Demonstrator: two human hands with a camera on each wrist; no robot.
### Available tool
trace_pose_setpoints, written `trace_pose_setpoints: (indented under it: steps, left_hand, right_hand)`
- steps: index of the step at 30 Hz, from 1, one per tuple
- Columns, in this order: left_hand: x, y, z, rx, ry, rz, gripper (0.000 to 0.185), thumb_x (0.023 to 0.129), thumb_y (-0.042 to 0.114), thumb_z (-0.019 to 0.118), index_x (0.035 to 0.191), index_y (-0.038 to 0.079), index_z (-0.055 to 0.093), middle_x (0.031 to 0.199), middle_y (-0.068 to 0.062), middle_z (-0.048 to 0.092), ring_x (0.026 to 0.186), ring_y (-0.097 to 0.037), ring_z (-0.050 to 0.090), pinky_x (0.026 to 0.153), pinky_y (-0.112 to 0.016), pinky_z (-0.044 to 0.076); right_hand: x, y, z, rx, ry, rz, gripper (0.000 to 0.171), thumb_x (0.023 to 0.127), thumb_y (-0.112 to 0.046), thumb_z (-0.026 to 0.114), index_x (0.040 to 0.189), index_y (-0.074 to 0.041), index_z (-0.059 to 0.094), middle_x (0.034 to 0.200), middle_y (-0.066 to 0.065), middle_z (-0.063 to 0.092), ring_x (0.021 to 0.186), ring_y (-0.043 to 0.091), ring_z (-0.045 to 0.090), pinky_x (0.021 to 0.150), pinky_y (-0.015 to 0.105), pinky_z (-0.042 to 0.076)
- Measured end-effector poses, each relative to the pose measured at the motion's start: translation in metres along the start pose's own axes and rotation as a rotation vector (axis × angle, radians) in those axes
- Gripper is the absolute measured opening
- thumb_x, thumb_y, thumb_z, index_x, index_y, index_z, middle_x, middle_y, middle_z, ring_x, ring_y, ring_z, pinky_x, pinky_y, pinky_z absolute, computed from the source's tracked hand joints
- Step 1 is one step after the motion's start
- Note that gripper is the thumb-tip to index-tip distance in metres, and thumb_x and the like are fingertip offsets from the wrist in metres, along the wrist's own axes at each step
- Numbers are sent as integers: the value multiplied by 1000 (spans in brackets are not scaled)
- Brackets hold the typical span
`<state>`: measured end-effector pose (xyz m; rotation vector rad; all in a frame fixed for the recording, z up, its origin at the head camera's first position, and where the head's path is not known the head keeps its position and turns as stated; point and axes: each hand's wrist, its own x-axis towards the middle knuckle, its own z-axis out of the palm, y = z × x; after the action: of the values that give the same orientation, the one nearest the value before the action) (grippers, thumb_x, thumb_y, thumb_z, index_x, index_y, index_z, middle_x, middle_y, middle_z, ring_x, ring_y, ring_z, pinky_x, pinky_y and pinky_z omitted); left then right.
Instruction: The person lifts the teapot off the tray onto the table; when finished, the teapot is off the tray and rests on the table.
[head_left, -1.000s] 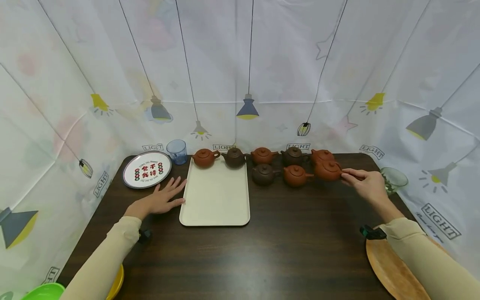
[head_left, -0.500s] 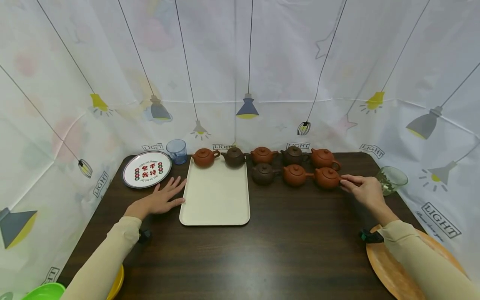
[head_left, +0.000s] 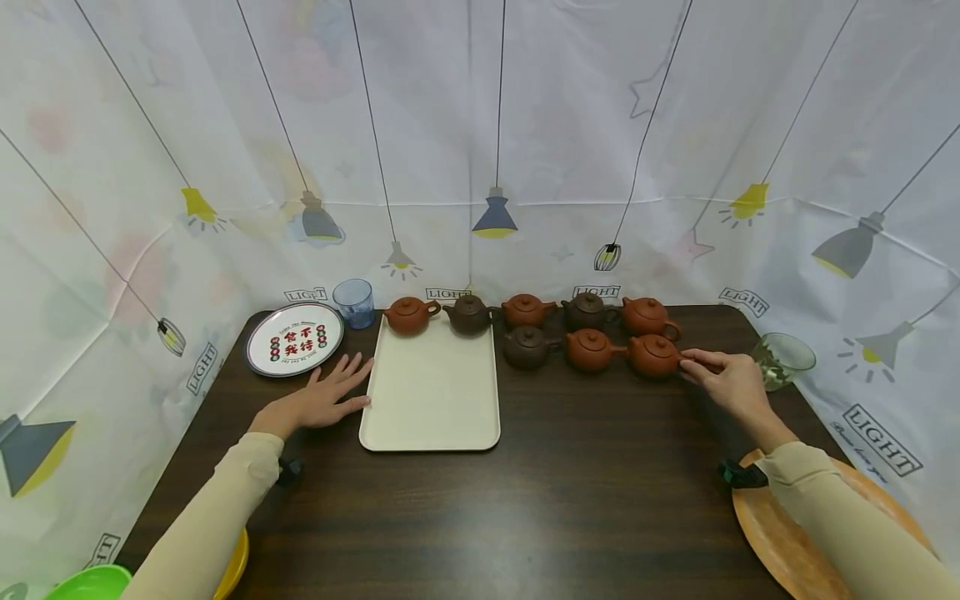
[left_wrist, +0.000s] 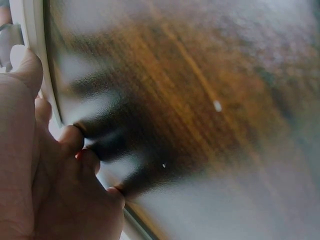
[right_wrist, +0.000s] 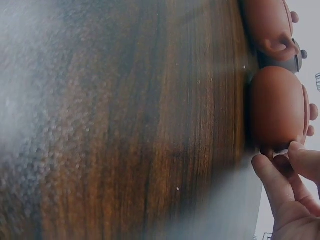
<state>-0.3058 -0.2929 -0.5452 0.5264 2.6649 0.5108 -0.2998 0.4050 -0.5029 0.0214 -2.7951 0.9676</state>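
Note:
My right hand (head_left: 692, 362) pinches the handle of a red-brown teapot (head_left: 654, 356) that stands on the dark wooden table (head_left: 585, 500), at the right end of a front row of three pots. In the right wrist view my fingertips (right_wrist: 272, 167) close on the small handle of that teapot (right_wrist: 277, 107). My left hand (head_left: 333, 396) lies flat, fingers spread, on the table and touches the left rim of a cream tray (head_left: 430, 392); the tray's rim (left_wrist: 35, 55) shows beside the left hand (left_wrist: 55, 180).
Several more clay teapots line the back, two (head_left: 408, 315) (head_left: 468, 315) at the tray's far edge. A printed plate (head_left: 294, 338) and blue cup (head_left: 353, 302) stand back left, a glass bowl (head_left: 783, 360) at right, a wooden plate (head_left: 795, 542) front right, green (head_left: 86, 583) and yellow (head_left: 234, 567) bowls front left.
One second ago my right hand held the teapot slightly further back; it has come nearer and lower, into the front row. Nothing has moved over the last half second. The left hand stays still.

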Motion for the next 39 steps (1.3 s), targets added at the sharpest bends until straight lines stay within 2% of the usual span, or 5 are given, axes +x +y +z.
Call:
trace_pose_setpoints:
  steps: [4,8,15,22,39]
  left_hand:
    - [1,-2,1,1,-6,-2,101,93,95,28,173,38,2,183,-8,-1,170,-36,-8,129,-76,-8]
    - [1,-3,1,1,-6,0,102,93,95,29,173,38,2,183,-9,-1,170,-37,-8,128,-77,-9]
    - [-1,-3,0,-18,2,2,98,96,91,31,173,37,3,183,-9,-1,170,-38,-8,128,-76,-9]
    - [-3,-1,0,-21,6,3,95,100,86,35,174,35,4,183,-10,-1,170,-38,-7,128,-77,-9]
    - [-3,2,1,-30,26,32,88,104,78,39,174,36,6,183,-11,3,170,-41,-5,126,-79,-8]
  right_hand:
    - [2,-7,-7,-19,5,-51,40,105,-31,73,131,-1,76,131,31,72,91,10,72,61,14,48]
    - [12,-24,-16,-27,61,-152,41,102,-30,77,133,-4,76,133,28,72,117,47,68,76,21,50]
    - [31,-88,-14,49,-36,-202,45,103,-38,73,138,-9,74,144,22,68,127,43,66,101,64,53]
    - [53,-165,13,42,-290,-316,43,104,-32,74,141,-10,72,141,22,70,114,32,76,97,52,61]
    - [87,-246,130,-35,-405,-441,39,102,-14,73,136,3,71,122,23,78,97,30,77,83,42,63]
